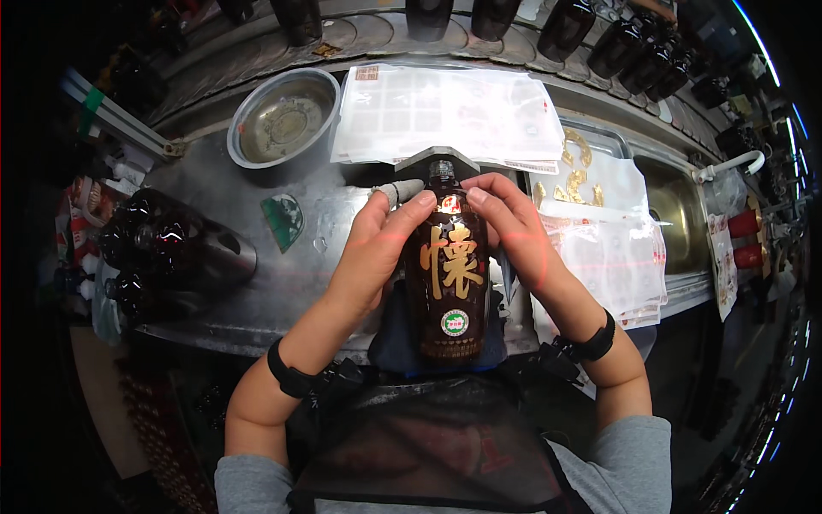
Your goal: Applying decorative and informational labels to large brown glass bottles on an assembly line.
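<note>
A dark brown glass bottle (451, 295) lies in front of me, its neck pointing away. Large gold lettering and a round green-and-white sticker mark its body. My left hand (377, 240) is closed around the bottle's left shoulder, its thumb near a small red-and-gold decal (449, 204). A greyish wrap covers one left finger. From the other side my right hand (518, 231) grips the right shoulder, thumb at the decal's edge. Dark blue cloth (390, 338) shows under the bottle. My remaining fingers are partly hidden behind the glass.
A metal bowl (285, 120) stands at the back left, near a green scraper-like piece (282, 221). White decal sheets (445, 111) lie beyond the bottle, more sheets (608, 265) to the right beside a sink (676, 214). Dark bottles (175, 240) lie at left; several stand on the conveyor (360, 38).
</note>
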{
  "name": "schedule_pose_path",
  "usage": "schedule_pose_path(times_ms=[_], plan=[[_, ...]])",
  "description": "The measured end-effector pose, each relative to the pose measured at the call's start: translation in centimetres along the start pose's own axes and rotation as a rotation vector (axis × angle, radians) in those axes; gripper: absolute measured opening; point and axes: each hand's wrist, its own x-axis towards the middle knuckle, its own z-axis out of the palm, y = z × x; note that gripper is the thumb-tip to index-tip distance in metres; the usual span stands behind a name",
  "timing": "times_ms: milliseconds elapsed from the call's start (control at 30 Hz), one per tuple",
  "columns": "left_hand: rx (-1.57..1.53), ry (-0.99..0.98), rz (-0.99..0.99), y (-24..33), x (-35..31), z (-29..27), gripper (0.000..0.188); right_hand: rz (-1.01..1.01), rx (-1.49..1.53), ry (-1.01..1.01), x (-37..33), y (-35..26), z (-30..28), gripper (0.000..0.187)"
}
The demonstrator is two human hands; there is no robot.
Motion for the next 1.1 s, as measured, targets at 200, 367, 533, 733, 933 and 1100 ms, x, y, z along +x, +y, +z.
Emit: schedule_pose_path(times_ms=[200,367,533,733,933,1100], plan=[[0.118,0.035,0.08,-0.7,0.3,0.5,0.031,-0.035,-0.066,0.018,0.2,0.1,0.3,0.038],[0.029,0.011,0.06,-0.7,0.3,-0.1,0.034,-0.036,-0.033,0.007,0.1,-0.1,0.1,0.035],[-0.038,0.039,-0.035,-0.8,0.5,-0.8,0.029,0.097,0.147,-0.117,-0.5,0.0,-1.3,0.033],[-0.005,-0.013,0.031,-0.4,-0.1,0.1,0.034,-0.006,0.018,-0.024,-0.2,-0.1,0.1,0.033],[0.005,-0.012,0.042,-0.9,0.1,-0.1,0.036,-0.014,0.031,0.003,-0.2,-0.1,0.4,0.031],[0.03,-0.005,0.056,-0.8,0.1,0.0,0.033,-0.009,0.03,-0.002,-0.1,0.1,0.2,0.031]])
